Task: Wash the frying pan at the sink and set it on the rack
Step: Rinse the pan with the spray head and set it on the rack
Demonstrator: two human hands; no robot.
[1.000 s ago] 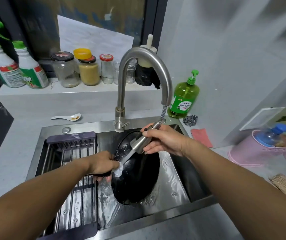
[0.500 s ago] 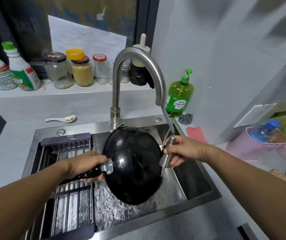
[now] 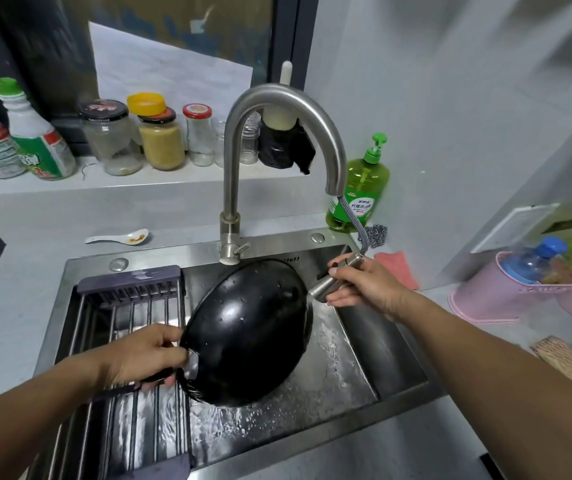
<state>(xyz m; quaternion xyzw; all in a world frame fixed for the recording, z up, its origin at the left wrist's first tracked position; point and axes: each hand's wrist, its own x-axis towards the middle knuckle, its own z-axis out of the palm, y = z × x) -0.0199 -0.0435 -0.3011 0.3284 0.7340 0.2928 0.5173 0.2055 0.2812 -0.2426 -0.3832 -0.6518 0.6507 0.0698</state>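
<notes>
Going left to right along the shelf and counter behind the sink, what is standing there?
Two white spray bottles with green labels → clear jar with a black lid → jar of yellow paste → small jar with a red lid → tap → green dish soap bottle → pink cloth.

black frying pan (image 3: 248, 327) (wet), underside up, over sink (image 3: 353, 358)

Soap bottle (image 3: 359, 188): green label with Chinese characters, too small to read. Sink (image 3: 291, 259) back wall: stamped mark, illegible. Spray bottles' (image 3: 40, 143) labels blurred.
</notes>
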